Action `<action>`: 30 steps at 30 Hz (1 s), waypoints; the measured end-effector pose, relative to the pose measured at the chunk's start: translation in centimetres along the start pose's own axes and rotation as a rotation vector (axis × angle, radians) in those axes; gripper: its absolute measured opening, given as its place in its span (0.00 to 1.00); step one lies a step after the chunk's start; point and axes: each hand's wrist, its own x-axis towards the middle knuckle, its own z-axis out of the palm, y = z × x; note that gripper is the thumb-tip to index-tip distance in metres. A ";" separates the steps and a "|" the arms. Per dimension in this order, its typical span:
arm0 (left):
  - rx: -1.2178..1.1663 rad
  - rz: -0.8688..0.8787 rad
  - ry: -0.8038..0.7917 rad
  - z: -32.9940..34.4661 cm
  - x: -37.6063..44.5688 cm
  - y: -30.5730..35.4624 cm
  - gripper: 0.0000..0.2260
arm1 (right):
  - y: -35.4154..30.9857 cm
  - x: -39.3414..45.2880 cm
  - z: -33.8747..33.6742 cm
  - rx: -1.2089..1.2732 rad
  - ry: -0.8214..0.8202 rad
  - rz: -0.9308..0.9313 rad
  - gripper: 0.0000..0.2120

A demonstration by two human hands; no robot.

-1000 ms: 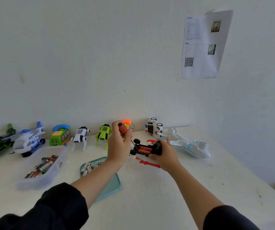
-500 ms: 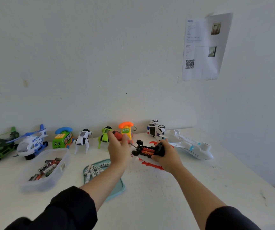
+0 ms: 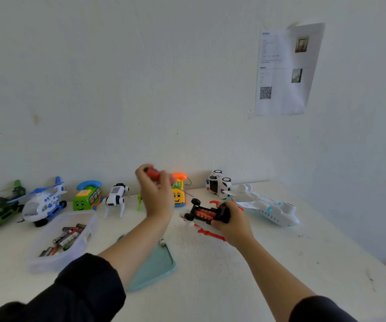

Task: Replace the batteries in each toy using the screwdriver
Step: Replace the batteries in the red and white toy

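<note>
Head view: right hand [image 3: 232,223] grips upturned toy car [image 3: 204,213]; left hand [image 3: 158,196] holds screwdriver [image 3: 154,174].

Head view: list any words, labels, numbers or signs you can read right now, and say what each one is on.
No text can be read.
Paper sheet on the wall: printed lines, two small photos and a QR code, all too small to read.
Batteries in the clear tub: label print blurred.
White toy car: dark marking, illegible.
Yellow toy phone: keypad too blurred.
White robot dog: stripes only, no letters.
</note>
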 end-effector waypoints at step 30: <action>0.956 0.069 -0.969 0.4 1.4 -5.2 0.09 | -1.5 2.9 1.4 -0.279 -0.116 -0.066 0.15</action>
